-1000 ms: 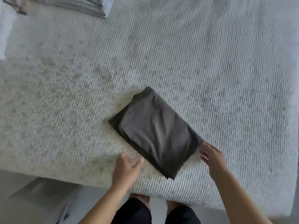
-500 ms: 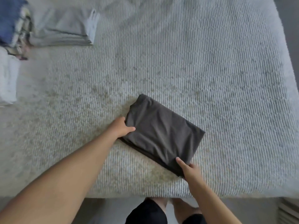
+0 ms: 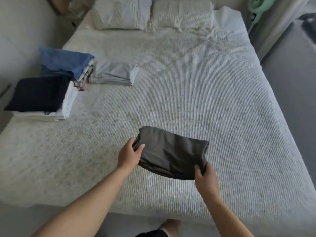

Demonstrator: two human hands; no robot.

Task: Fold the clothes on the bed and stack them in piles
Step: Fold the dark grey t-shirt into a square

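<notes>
Your left hand (image 3: pixel 130 155) pinches the left end of the folded dark grey garment (image 3: pixel 172 153), thumb on top and fingers curled underneath, while your right hand (image 3: pixel 204 173) grips the near right corner the same way, thumb pressed into the cloth. Between the two grips the bundle sags slightly in the middle and appears to be lifted just clear of the bed (image 3: pixel 222 117), near its foot edge and well apart from the piles at the far left. The risk from here, as I judge it, is the fold coming loose: you hold only two points, so the unsupported far right corner may droop and let the inner layers slide out if you swing it across quickly. The cloth looks thin, smooth and slippery, a compact rectangle with soft rounded edges and a few creases across its top face. Over on the left, the navy-topped pile (image 3: pixel 41 98) sits nearest you on white layers, the blue-topped pile (image 3: pixel 66 63) stands beyond it and looks tall, and the pale grey pile (image 3: pixel 114 74) lies just beside that one. Dropping the bundle off-centre on the tall stack could tip it, so a lower pile looks safer.
</notes>
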